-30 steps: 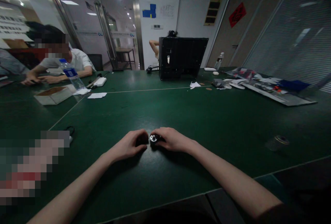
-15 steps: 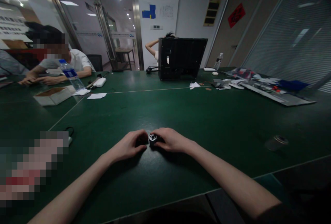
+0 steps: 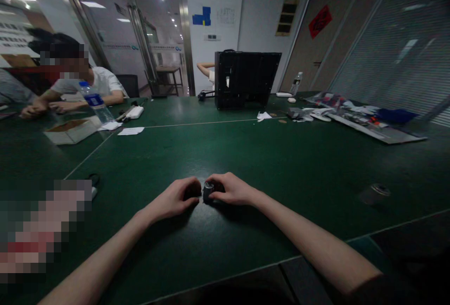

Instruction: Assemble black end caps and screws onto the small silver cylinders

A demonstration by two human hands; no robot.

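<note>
Both my hands rest together on the green table (image 3: 267,164), right in front of me. My right hand (image 3: 230,189) is closed around a small dark cylindrical part (image 3: 208,191) with a shiny metal end that points towards my left hand. My left hand (image 3: 177,197) is curled shut next to it, fingers round something dark that I cannot make out. The two hands almost touch.
A small round metal piece (image 3: 375,191) lies to the right. A black case (image 3: 246,79) stands at the far side, with papers and packaging (image 3: 365,119) at the far right. A person sits at the far left by a water bottle (image 3: 95,102) and an open box (image 3: 70,129).
The part in my right hand has turned a little, its shiny end now less towards the camera. The hands stay in place. The person behind the black case has lowered an arm.
</note>
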